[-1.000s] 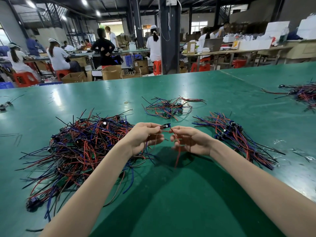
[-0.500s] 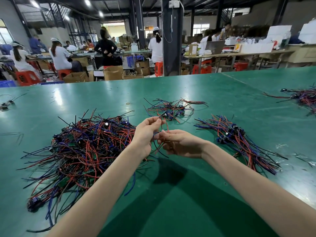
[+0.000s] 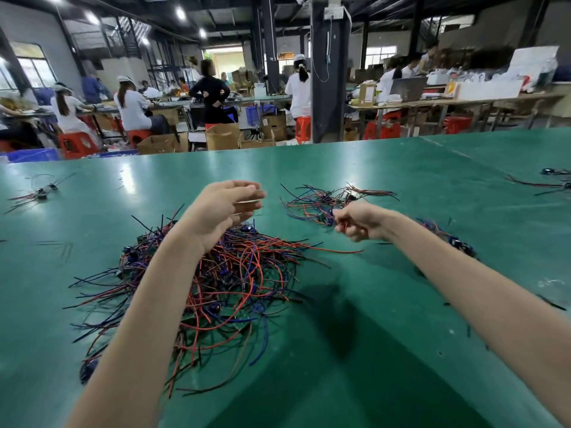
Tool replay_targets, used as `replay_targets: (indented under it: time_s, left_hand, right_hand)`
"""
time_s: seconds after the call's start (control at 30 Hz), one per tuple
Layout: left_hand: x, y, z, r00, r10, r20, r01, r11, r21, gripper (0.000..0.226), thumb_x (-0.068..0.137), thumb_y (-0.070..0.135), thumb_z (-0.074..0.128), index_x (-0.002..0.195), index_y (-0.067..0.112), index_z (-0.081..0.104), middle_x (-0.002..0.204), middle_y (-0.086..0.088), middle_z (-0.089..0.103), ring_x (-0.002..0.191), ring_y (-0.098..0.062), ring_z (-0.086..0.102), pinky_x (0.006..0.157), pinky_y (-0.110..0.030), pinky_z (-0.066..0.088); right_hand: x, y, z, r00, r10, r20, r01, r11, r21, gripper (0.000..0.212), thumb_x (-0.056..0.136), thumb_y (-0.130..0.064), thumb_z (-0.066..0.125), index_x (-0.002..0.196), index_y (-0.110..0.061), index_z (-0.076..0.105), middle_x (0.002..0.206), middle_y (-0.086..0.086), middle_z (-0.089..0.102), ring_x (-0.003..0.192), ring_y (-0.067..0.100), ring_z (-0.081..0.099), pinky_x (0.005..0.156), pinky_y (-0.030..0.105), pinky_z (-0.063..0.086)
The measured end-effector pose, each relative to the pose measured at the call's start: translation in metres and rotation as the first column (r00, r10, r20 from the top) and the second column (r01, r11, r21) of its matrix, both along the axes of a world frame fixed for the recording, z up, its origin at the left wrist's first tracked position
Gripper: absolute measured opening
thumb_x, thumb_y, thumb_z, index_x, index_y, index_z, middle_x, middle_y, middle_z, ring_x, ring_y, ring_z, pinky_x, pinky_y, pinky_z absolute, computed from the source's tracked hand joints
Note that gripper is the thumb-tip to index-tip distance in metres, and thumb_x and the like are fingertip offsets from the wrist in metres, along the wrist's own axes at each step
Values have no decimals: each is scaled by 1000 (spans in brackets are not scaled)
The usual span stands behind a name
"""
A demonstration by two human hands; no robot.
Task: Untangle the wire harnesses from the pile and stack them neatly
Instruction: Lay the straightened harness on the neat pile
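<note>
Half a second back my hands were bunched together mid-frame, both working one harness. Now they've split: my left hand (image 3: 221, 208) has swung up and left, and my right hand (image 3: 361, 222) has gone off to the right with the piece.

Only the head view to go on here:

- Left hand hangs above the top edge of the big tangled pile (image 3: 234, 282). The fingers are spread and mostly straight, with nothing in them that I can see (it's motion-blurred though). I'd say it let go so the piece could come free, and it's parked there ready for the next dig.
- Right hand is curled tight round the harness (image 3: 339, 224), and just a few thin wires poke out of the left side of the fist. Gripping it bunched like that should keep the loose ends from snagging again.
- That fist sits right at the near edge of the small loose heap (image 3: 324, 199) at centre frame. The tidier stack (image 3: 457, 242) is half hidden behind my right forearm, further right.

Can't tell yet which of those two it's headed for. The pile on the green table (image 3: 370, 335) is still huge, so it's early days.
</note>
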State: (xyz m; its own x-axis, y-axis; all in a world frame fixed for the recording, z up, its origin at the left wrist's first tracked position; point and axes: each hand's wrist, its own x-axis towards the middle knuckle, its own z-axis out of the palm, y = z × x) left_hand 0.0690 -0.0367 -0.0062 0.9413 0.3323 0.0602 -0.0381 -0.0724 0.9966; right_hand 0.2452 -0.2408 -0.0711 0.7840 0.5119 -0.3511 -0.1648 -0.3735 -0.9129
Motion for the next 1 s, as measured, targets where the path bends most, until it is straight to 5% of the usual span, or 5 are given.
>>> replay_targets:
  time_s: [0.13, 0.23, 0.43, 0.57, 1.0]
  left_hand:
    - [-12, 24, 7, 998, 69, -8, -68, 994, 89, 13, 97, 11, 49, 100, 8, 61, 95, -3, 68, 84, -13, 64, 83, -27, 51]
    - [-17, 48, 6, 979, 205, -12, -201, 967, 159, 13, 97, 8, 48, 97, 8, 61, 96, -5, 67, 82, -14, 62, 79, -25, 51]
    - [-6, 89, -23, 883, 467, 38, -406, 722, 560, 24, 90, -3, 47, 106, 1, 65, 102, -11, 65, 89, -21, 58, 81, -30, 48]
    - [5, 85, -46, 863, 504, 46, -311, 458, 833, 29, 92, 5, 45, 110, 10, 67, 115, -11, 66, 98, -29, 61, 90, -38, 50]
    - [56, 76, -39, 868, 484, 109, -75, -88, 993, 30, 86, 11, 51, 101, 27, 71, 102, 0, 70, 95, -23, 60, 90, -35, 30]
  right_hand:
    - [32, 10, 21, 998, -55, 35, 55, 998, 7, 38, 98, -38, 46, 118, -6, 46, 108, 18, 53, 74, 18, 65, 56, 22, 48]
    - [45, 17, 16, 979, -147, 138, 162, 982, -98, 70, 94, -55, 44, 146, -11, 28, 148, 20, 32, 116, 35, 54, 87, 38, 48]
    - [9, 31, -33, 740, -97, 666, 351, 900, -259, 37, 95, -31, 42, 64, -11, 44, 96, 21, 48, 86, 25, 45, 81, 29, 37]
    - [-29, 27, -70, 687, 56, 724, 248, 919, -306, 34, 97, -31, 46, 120, -7, 57, 126, 13, 45, 120, 26, 43, 107, 40, 31]
    - [-59, 19, -78, 370, 223, 902, 375, 852, -365, 28, 98, -24, 38, 106, -7, 59, 115, 11, 52, 109, 25, 46, 93, 36, 38]
